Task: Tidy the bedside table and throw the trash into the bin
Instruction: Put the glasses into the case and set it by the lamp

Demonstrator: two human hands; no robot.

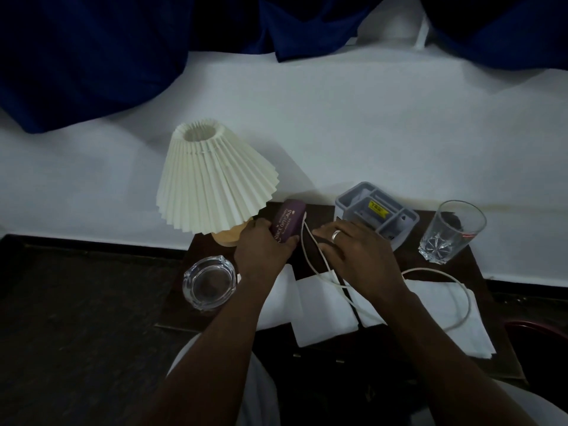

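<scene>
From the head view, the left hand (pixel 261 245) has its grip clamped on a purple glasses case (pixel 287 221) beside the lamp (pixel 212 182) on the dark counter (pixel 310 256). The right hand (pixel 353 244) lies flat, fingers spread, on a white cable (pixel 310 256) near the grey organiser (pixel 376 209); white tissues (pixel 319 305) lie below, between an ashtray (pixel 209 282) and a glass (pixel 451 232).

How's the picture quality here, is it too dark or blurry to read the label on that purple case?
Head view: dim overall, the floor and table nearly black; the white bedsheet and lampshade stay legible. Wide-angle bending shows at the edges. The purple case in the left hand is sharp enough to read "OPTICALS"; the glass shows small highlights.
</scene>
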